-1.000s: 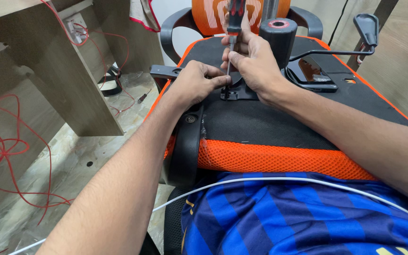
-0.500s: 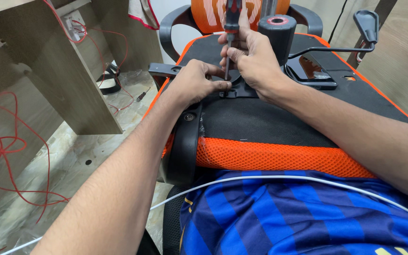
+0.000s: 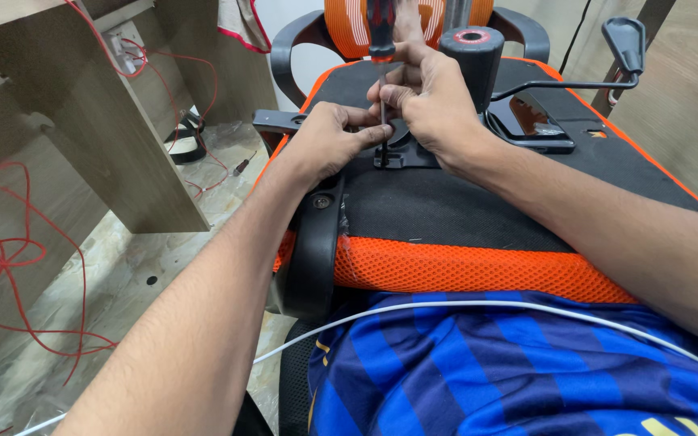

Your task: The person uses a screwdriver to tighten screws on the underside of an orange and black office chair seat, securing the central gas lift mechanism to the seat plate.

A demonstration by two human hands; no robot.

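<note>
Two hands: right (image 3: 438, 101) grips screwdriver (image 3: 381, 40), left (image 3: 331, 141) steadies shaft on chair underside (image 3: 446, 210).

Orange mesh chair (image 3: 478, 270) (black underside), red-black screwdriver (image 3: 380, 36), blue striped shirt (image 3: 478, 379), red wires (image 3: 10, 258).

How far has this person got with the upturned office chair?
Looks done: the black mechanism plate and gas-lift cylinder already sit on the seat underside. In hand: the right hand holds a screwdriver upright on the plate while the left hand steadies its tip. How many screws remain cannot be told.
</note>
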